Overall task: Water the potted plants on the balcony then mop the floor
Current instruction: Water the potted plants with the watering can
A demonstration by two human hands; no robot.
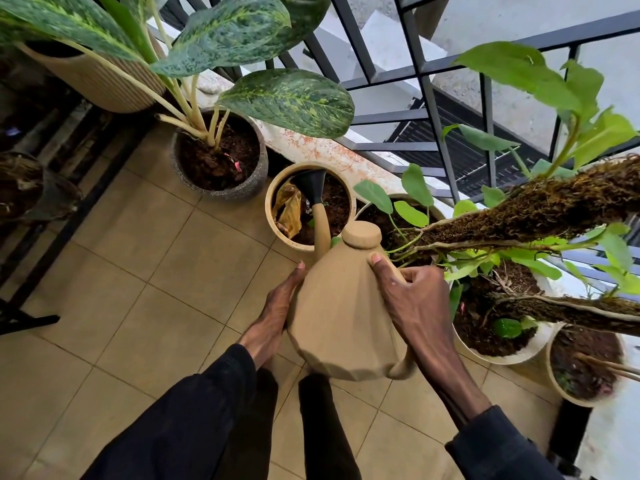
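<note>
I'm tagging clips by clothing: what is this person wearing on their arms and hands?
Both arms are in long black sleeves of plain fabric with no markings. The left sleeve ends near the wrist and the right sleeve ends further up the forearm. The left hand and right hand are bare, with no gloves. No ring, watch or bracelet shows.

We saw tan watering can (343, 323), black rose (313, 183) at its tip. At 11 o'clock we noted dark green leaves (291, 98) mottled yellow, over speckled grey pot (264, 168). At 2 o'clock, lime green leaves (519, 71). Underfoot were beige floor tiles (138, 271); beyond, dark grey railing (429, 98); black sleeves (173, 427).
</note>
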